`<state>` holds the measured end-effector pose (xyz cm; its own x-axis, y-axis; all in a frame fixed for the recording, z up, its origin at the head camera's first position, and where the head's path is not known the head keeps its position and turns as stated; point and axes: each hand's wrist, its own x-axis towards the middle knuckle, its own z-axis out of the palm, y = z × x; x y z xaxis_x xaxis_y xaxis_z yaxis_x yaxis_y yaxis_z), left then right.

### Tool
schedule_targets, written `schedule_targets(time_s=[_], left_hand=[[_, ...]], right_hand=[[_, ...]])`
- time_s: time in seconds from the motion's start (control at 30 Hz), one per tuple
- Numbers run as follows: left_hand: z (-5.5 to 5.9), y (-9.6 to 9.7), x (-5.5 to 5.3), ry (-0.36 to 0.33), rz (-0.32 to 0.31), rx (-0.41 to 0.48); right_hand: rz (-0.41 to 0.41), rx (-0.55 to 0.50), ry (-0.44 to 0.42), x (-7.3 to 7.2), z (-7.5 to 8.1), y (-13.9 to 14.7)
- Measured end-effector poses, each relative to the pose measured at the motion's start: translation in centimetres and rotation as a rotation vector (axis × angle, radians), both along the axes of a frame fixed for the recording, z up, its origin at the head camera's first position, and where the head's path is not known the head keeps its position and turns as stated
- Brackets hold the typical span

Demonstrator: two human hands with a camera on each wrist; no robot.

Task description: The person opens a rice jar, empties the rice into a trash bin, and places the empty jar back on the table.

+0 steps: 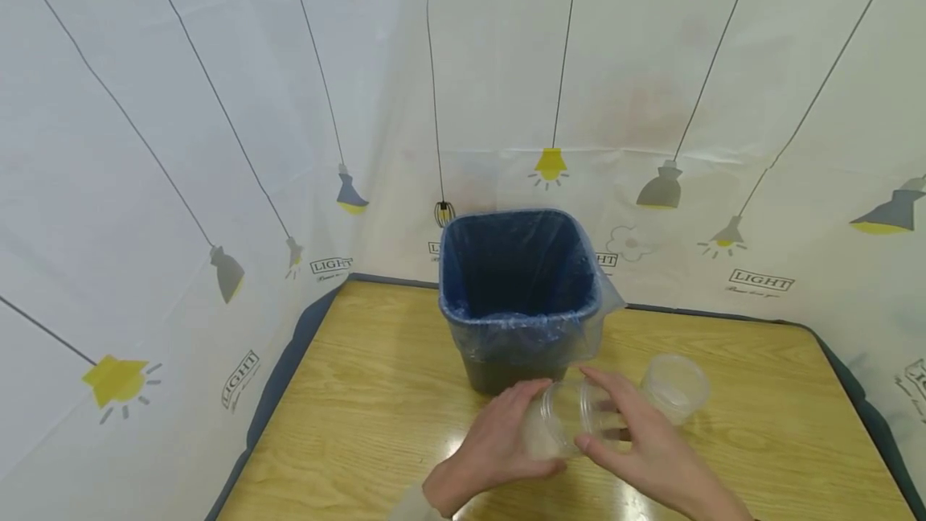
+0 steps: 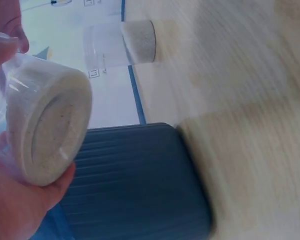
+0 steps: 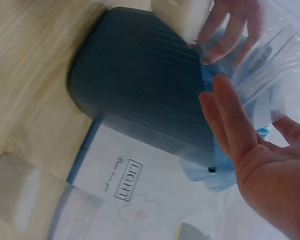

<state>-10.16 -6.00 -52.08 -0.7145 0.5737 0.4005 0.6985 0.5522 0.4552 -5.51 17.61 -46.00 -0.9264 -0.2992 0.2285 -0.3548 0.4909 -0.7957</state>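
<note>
A clear, round plastic jar [image 1: 553, 424] lies tipped sideways between both hands, in front of the bin. Its base end [image 2: 52, 127], turned to the left wrist camera, looks pale and whitish; whether that is its contents I cannot tell. My left hand [image 1: 499, 441] grips this pale end from the side. Thumb and fingers of my right hand [image 1: 644, 441] hold the ridged clear end, where the plastic [image 3: 265, 75] shows two rims. Whether these rims belong to one jar, a lid or a second jar is unclear. Another clear jar [image 1: 676, 388] stands on the table beyond my right hand.
A dark bin [image 1: 492, 368] with a bluish plastic liner [image 1: 535, 332] stands at the back middle of the wooden table [image 1: 376, 392]. Light wall sheeting [image 1: 506, 63] printed with lamps encloses the table's back and sides.
</note>
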Motion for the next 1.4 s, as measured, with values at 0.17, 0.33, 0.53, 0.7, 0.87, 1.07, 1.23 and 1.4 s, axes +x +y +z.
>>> schedule_targets(time_s=[0.17,0.33,0.53,0.7,0.87,1.07,1.23,1.4], left_hand=[[-0.8,-0.5,0.2,-0.131,-0.039,0.176],[-1.5,-1.0,0.4,-0.190,-0.073,0.298],[-1.7,-1.4,0.5,-0.198,-0.111,0.399],[-1.9,-1.5,0.5,-0.132,-0.121,0.409],[-2.0,-1.6,0.6,-0.130,-0.117,0.415],[-2.0,-1.6,0.6,-0.122,-0.116,0.432],[-2.0,-1.4,0.6,-0.124,-0.139,0.453],[-2.0,-1.1,0.4,-0.128,-0.151,0.462]], right_hand=[[-0.047,-0.144,-0.079,0.3,-1.3,0.8],[-0.092,-0.177,-0.178,0.5,-2.1,1.5],[-0.110,-0.168,-0.283,0.3,-4.2,2.0],[-0.088,0.021,-0.305,0.0,-7.2,2.1],[-0.021,0.295,-0.190,-0.2,-9.8,2.0],[-0.001,0.457,-0.189,-0.3,-11.5,1.4],[-0.042,0.561,-0.269,-0.3,-12.0,0.5],[-0.031,0.605,-0.264,-0.5,-12.4,0.1]])
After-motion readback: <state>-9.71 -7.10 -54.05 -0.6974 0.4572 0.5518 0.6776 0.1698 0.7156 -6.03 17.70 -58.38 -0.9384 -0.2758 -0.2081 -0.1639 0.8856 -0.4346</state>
